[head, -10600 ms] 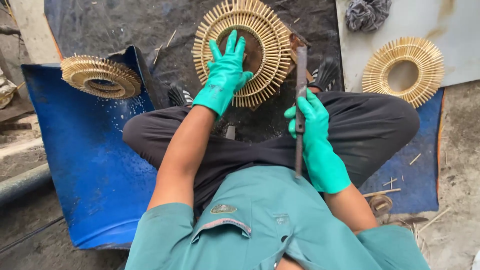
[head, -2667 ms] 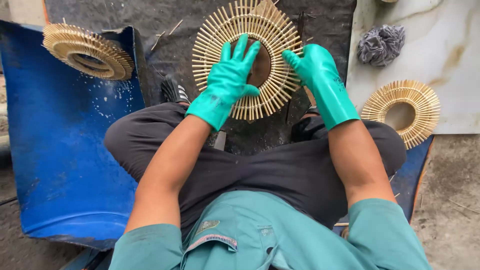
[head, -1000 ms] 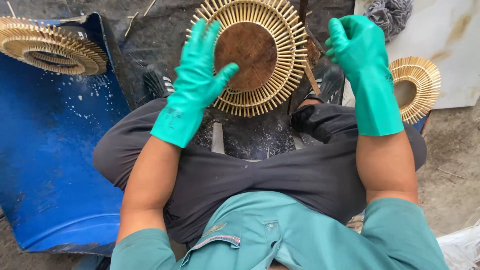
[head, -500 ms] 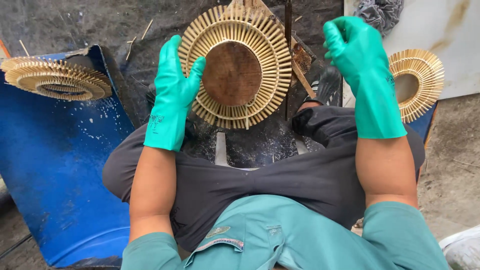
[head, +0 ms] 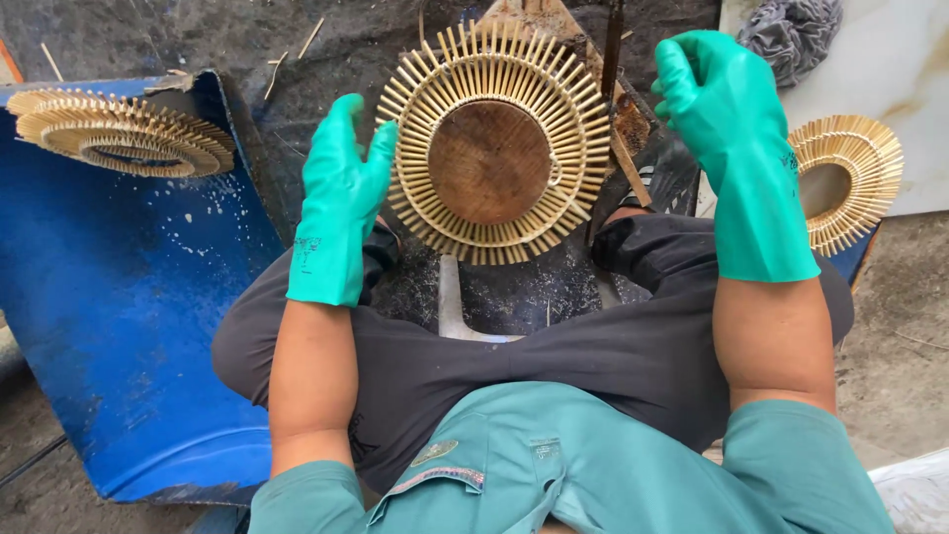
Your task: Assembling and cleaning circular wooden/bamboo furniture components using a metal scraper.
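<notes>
The round bamboo-stick ring (head: pixel 499 158), set on a wooden disc between the knees, is steadied at its left edge by the open left hand (head: pixel 336 203), while the right hand (head: pixel 727 109), half-curled and empty, is best kept clear of the sticks.

Bamboo ring (head: pixel 499 158) lies between left hand (head: pixel 336 198) and right hand (head: pixel 727 119).

Bamboo ring (head: pixel 499 158) blocks centre between left hand (head: pixel 336 198) and right hand (head: pixel 722 109). Dark upright blade (head: pixel 611 59) beside right hand narrows passage. Blue sheet (head: pixel 119 326) at left offers open room.
</notes>
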